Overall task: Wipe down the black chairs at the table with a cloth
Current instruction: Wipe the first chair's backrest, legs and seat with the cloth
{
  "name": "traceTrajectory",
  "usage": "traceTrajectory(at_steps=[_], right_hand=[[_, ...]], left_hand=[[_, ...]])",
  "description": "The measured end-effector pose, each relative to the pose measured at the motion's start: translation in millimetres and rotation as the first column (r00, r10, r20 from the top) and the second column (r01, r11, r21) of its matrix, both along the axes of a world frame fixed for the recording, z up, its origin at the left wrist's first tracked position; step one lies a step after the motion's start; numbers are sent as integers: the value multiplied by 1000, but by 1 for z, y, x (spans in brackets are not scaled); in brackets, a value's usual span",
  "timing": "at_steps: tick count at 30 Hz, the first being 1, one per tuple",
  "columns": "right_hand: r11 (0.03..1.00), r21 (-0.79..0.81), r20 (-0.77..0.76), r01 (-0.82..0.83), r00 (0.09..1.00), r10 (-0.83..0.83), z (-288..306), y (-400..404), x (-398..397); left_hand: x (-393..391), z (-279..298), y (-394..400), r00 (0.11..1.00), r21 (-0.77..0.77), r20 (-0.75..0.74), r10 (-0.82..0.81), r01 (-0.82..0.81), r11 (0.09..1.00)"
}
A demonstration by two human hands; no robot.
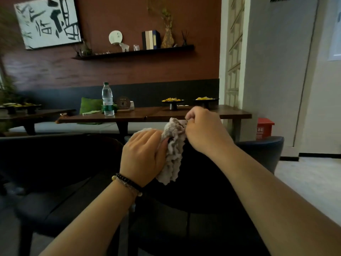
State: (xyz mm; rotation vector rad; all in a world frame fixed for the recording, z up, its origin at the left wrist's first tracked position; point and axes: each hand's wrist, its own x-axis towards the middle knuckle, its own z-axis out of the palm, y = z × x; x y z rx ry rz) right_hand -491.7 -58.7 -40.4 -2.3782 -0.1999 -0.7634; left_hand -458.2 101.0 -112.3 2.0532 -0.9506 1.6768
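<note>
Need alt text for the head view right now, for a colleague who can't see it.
Both hands hold a crumpled grey cloth above dark black chairs: the left hand grips its side, the right hand pinches its top. Behind stands a wooden table with a water bottle.

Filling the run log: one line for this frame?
stage: cloth prep | left hand: grips cloth | right hand: pinches its top | chair: not yet wiped

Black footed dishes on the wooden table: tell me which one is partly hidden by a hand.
The right-hand black footed dish, heaped with pale yellow food; the right hand overlaps its base. The other black footed dish shows fully.
</note>
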Motion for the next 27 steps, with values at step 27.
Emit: traceTrajectory(at_steps=[27], right_hand=[[940, -338, -118, -36, 993, -4, -6, -1, 3]], left_hand=[[51, 11, 45, 715, -551, -551, -431, 77, 831]])
